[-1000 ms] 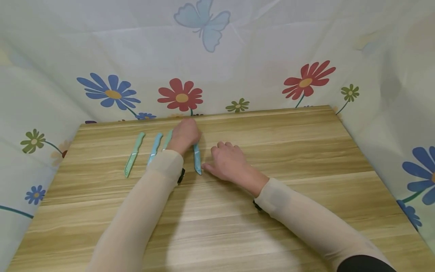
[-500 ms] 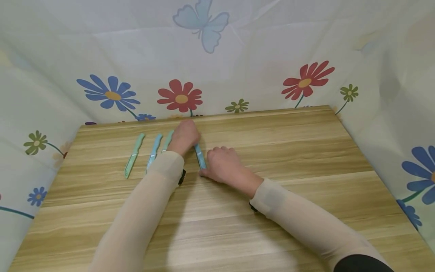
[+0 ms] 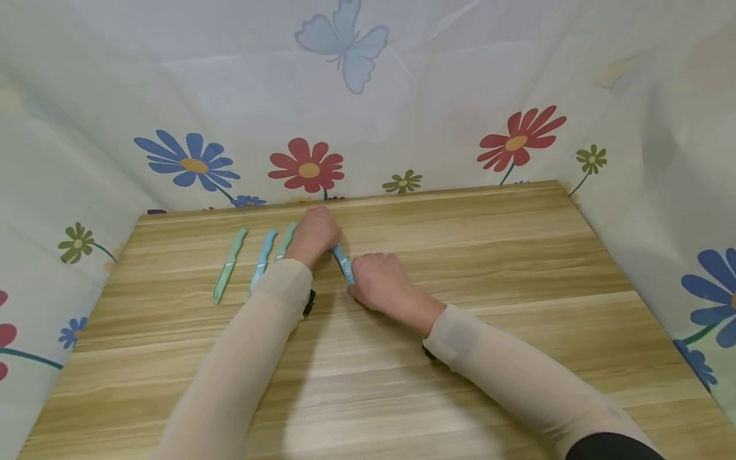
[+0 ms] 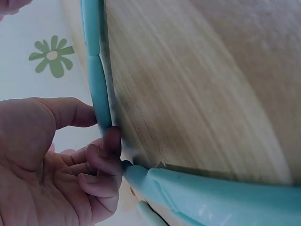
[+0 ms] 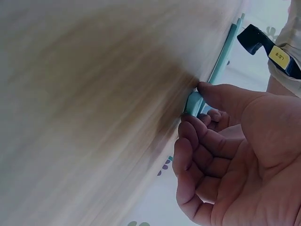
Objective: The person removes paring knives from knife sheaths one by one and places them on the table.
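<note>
A blue sheathed knife lies at a slant between my two hands near the middle of the table. My left hand pinches its handle between thumb and fingers. At the sheath's tip, the thumb and forefinger of my right hand close in a pinch. Left of it rest a green knife, partly hidden by the left hand, a blue knife partly behind the left sleeve, and another green knife in full view.
The wood-grain table backs onto a white curtain printed with flowers and a butterfly. Both forearms in pale sleeves reach across the table. A black wrist strap shows in the right wrist view.
The right hand's fingers have closed on the sheath tip. The tip of the held blue knife has swung right and slightly up, tilting the knife. The left hand has stayed at the handle.
</note>
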Available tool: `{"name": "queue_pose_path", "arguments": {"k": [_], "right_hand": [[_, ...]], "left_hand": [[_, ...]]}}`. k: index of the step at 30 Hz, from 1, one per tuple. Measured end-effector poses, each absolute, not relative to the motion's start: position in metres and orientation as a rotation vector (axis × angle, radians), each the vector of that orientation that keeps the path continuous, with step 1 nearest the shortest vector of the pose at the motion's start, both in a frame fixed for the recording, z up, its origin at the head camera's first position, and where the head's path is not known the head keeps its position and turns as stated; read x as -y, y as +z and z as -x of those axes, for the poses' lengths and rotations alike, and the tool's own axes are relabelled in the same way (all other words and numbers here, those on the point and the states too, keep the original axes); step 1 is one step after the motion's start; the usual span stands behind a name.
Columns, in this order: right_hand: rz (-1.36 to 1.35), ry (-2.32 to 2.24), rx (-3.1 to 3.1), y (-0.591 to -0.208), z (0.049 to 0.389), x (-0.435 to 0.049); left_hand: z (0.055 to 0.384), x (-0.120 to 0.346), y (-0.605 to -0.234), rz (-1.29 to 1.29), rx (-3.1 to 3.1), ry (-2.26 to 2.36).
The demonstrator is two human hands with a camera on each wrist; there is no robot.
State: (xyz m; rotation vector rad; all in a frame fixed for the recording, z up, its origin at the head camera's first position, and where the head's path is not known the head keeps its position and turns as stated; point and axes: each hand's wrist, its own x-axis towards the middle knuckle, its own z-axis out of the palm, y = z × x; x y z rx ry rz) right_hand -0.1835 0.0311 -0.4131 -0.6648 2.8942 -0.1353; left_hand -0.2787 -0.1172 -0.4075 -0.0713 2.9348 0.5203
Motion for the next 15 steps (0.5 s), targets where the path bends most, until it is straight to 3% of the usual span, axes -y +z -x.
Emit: {"name": "queue_pose_path", "arguments": {"k": [15], "right_hand": [[0.601, -0.233, -2.935, -0.401, 0.185, -0.05]], "left_hand": [[0.277, 0.126, -0.396, 0.095, -2.958, 0.687]]}}
